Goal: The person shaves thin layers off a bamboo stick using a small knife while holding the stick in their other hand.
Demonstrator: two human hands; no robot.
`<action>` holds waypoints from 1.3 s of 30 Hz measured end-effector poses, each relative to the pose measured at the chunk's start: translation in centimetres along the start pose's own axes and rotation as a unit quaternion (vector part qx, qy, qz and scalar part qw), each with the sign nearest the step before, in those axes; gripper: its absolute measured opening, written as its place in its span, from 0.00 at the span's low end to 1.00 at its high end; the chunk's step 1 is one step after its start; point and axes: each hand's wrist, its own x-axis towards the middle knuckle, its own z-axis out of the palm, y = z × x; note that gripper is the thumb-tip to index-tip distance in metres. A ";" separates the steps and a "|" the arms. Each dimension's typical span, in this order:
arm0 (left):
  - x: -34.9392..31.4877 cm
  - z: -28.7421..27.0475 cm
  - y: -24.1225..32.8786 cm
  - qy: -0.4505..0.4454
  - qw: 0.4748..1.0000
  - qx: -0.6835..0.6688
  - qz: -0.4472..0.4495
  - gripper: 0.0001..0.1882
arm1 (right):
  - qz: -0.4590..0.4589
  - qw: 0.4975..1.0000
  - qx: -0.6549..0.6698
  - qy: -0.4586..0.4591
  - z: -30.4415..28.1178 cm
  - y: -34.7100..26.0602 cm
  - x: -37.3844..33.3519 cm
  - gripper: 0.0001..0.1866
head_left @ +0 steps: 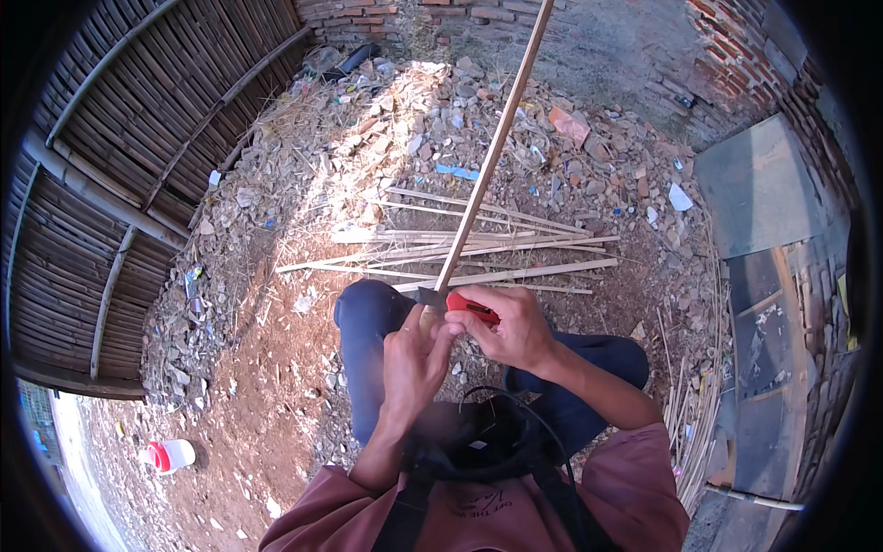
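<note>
My left hand [416,361] is closed around the near end of a long bamboo strip [487,179], which slants up and away to the top of the head view. In my right hand [517,329] is a red-handled utility knife [473,307]. Its dark blade lies across the strip just beyond my left fingers, and the two hands almost meet. Past my knees, a loose bundle of pale bamboo strips [552,270] rests on the ground, several of them crossing one another.
Rubble [441,120] and litter spread toward a brick wall [497,14]. A bamboo-slat panel [120,110] stands at left. On the dirt at lower left sits a white container with a red lid [171,455]. Boards [763,189] lean at right, near more thin strips [704,423].
</note>
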 end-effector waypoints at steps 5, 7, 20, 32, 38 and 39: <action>0.1 0.4 -0.2 0.027 0.999 -0.033 0.012 0.19 | 0.017 1.000 -0.010 0.000 0.1 -0.4 0.1 0.15; 0.2 0.6 -0.3 0.026 0.999 -0.023 0.018 0.19 | 0.019 1.000 -0.016 0.004 0.2 -0.5 0.0 0.15; 0.1 0.3 -0.2 0.024 0.999 -0.029 -0.012 0.17 | 0.025 1.000 0.018 -0.006 0.3 0.2 0.5 0.14; 0.6 1.6 -1.4 0.053 0.997 -0.053 -0.005 0.15 | 0.072 0.997 0.027 -0.002 1.1 0.8 0.5 0.17; 1.1 1.4 -1.1 0.049 0.997 -0.045 -0.030 0.17 | 0.090 0.996 -0.004 0.009 1.3 0.7 0.9 0.18; 1.1 1.3 -0.9 0.048 0.998 -0.034 -0.038 0.17 | 0.100 0.995 -0.002 -0.003 1.2 0.7 1.0 0.18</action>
